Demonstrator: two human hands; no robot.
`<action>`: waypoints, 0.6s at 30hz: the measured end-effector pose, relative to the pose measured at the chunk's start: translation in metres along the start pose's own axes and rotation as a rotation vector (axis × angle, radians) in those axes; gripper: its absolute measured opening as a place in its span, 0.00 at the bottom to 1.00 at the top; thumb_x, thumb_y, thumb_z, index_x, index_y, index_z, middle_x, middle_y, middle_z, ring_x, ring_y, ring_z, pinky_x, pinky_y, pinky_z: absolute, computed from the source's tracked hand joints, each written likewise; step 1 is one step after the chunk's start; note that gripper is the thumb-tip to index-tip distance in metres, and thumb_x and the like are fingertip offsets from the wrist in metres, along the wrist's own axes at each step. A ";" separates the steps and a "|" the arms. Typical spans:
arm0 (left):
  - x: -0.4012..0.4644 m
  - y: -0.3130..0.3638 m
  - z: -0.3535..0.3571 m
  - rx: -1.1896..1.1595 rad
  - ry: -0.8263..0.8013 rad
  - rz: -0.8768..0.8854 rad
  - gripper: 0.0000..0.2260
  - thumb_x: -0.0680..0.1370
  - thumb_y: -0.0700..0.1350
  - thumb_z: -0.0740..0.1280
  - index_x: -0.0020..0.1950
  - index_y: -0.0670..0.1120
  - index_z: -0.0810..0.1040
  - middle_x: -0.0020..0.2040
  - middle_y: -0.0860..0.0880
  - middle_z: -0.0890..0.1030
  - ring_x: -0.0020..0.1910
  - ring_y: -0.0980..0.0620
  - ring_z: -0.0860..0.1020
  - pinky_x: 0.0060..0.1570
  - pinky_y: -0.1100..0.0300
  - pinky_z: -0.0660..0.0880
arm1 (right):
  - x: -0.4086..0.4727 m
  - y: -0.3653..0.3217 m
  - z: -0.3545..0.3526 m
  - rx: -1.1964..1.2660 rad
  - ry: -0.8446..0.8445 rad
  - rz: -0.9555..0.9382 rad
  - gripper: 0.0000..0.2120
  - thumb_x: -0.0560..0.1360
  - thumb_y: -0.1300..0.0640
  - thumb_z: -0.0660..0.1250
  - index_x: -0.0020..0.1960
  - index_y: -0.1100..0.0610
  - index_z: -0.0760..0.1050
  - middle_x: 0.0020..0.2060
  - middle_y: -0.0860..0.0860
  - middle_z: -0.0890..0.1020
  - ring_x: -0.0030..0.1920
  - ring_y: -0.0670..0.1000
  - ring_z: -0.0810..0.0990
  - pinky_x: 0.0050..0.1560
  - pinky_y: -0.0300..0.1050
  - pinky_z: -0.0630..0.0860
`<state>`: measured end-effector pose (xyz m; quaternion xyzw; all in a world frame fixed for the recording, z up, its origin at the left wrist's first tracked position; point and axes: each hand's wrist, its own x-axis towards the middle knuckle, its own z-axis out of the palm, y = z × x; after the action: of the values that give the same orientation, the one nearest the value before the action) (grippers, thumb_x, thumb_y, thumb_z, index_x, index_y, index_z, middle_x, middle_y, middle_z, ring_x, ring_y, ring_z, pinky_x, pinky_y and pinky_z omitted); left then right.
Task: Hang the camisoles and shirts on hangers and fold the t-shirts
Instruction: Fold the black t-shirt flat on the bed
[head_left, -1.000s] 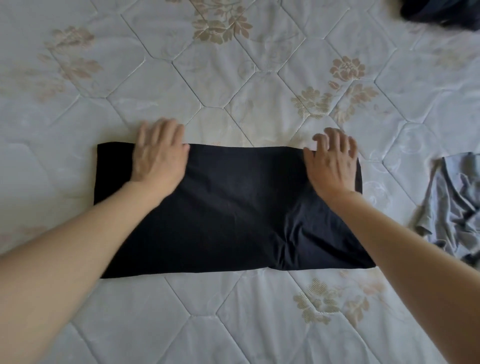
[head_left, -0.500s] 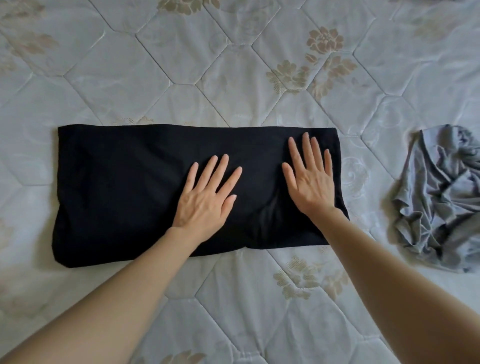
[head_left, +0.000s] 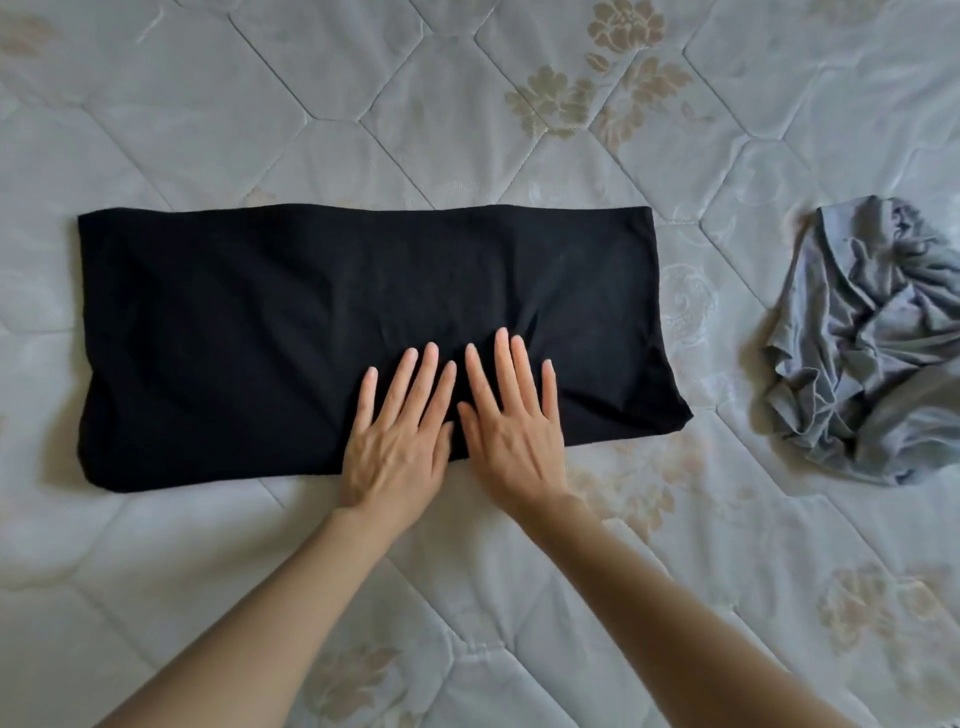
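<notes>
A black t-shirt (head_left: 270, 332), folded into a long flat rectangle, lies across the quilted mattress (head_left: 363, 104). My left hand (head_left: 400, 436) and my right hand (head_left: 511, 431) lie side by side on its near edge, a little right of the middle. Both press flat on the cloth with straight, spread fingers. The fabric wrinkles slightly just beyond my right fingertips.
A crumpled grey garment (head_left: 872, 348) lies in a heap on the mattress at the right, apart from the black t-shirt. The pale floral mattress surface extends all around.
Both hands have slid from the far corners of the t-shirt toward me and together, now meeting at its near edge. The view has shifted left and down.
</notes>
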<state>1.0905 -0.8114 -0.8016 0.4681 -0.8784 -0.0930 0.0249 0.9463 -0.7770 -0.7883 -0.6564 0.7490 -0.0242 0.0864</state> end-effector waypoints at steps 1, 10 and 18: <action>-0.004 -0.002 0.002 0.020 -0.001 0.015 0.25 0.82 0.51 0.52 0.78 0.45 0.61 0.78 0.43 0.60 0.77 0.44 0.61 0.73 0.41 0.57 | -0.007 0.006 0.005 -0.022 -0.019 -0.033 0.25 0.82 0.48 0.51 0.77 0.54 0.62 0.77 0.58 0.62 0.78 0.57 0.58 0.75 0.59 0.55; -0.017 -0.025 0.002 0.104 0.012 0.063 0.24 0.83 0.52 0.49 0.79 0.50 0.58 0.79 0.44 0.58 0.77 0.42 0.60 0.72 0.39 0.56 | -0.021 0.096 -0.007 -0.106 -0.077 0.145 0.27 0.83 0.46 0.44 0.80 0.52 0.53 0.79 0.55 0.56 0.79 0.55 0.53 0.78 0.51 0.44; -0.022 -0.018 0.000 0.126 -0.007 0.031 0.24 0.83 0.52 0.50 0.79 0.48 0.58 0.79 0.43 0.57 0.77 0.39 0.58 0.71 0.36 0.56 | -0.039 0.137 -0.018 -0.088 -0.116 0.406 0.29 0.80 0.44 0.37 0.80 0.50 0.42 0.80 0.54 0.48 0.80 0.52 0.46 0.78 0.55 0.40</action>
<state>1.1180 -0.8032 -0.8041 0.4546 -0.8898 -0.0385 -0.0064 0.8143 -0.7214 -0.7873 -0.4956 0.8600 0.0643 0.1036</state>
